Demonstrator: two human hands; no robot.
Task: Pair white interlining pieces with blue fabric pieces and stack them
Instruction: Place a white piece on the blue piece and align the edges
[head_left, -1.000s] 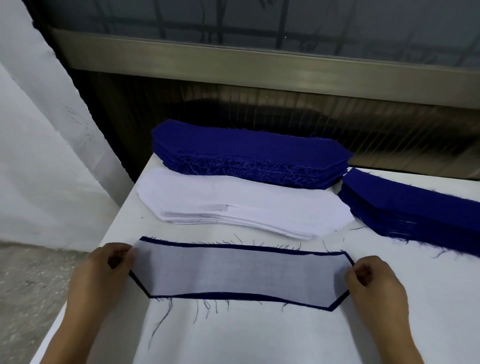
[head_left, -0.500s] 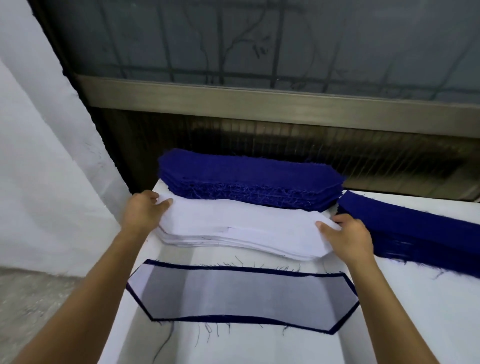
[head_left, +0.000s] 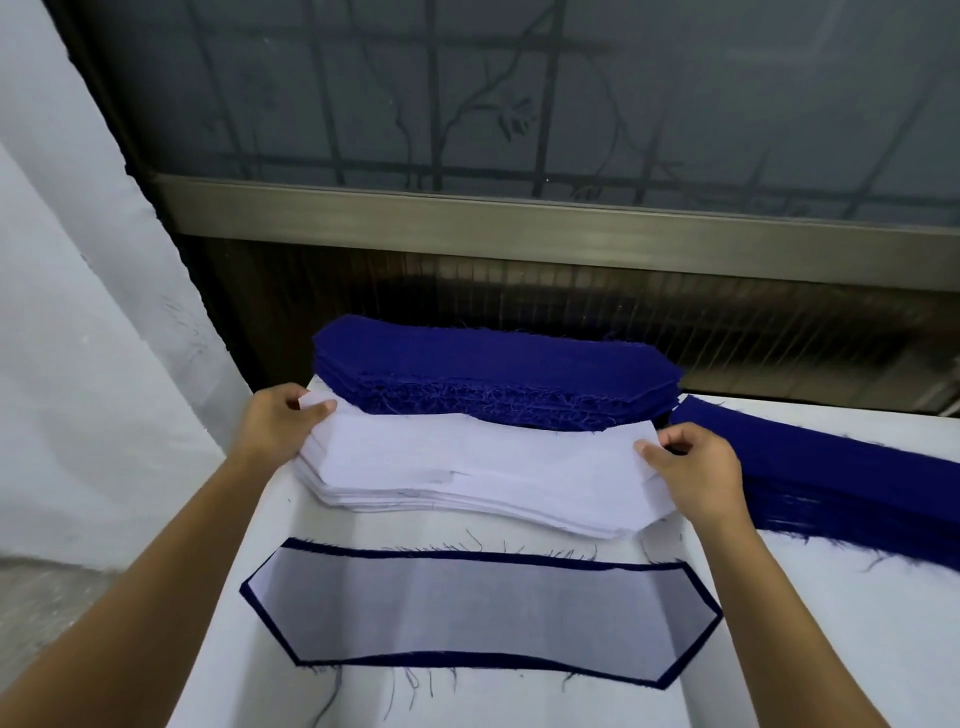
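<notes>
A stack of white interlining pieces (head_left: 483, 470) lies across the middle of the white table (head_left: 831, 649). My left hand (head_left: 278, 428) pinches the left tip of the top white piece, lifted slightly. My right hand (head_left: 693, 470) pinches the right end of the same piece. Behind the white stack sits a thick pile of blue fabric pieces (head_left: 493, 376). In front, near me, lies a paired piece (head_left: 480, 616): white interlining on blue fabric, with a blue border showing all round.
A second pile of blue fabric (head_left: 841, 480) lies at the right, running off the frame. A dark wall and metal window sill (head_left: 519, 228) stand right behind the table. The table's left edge drops to a grey floor (head_left: 47, 597).
Both hands left the ends of the paired piece and moved back to the white stack. They now pinch the top white piece's ends, its left tip raised.
</notes>
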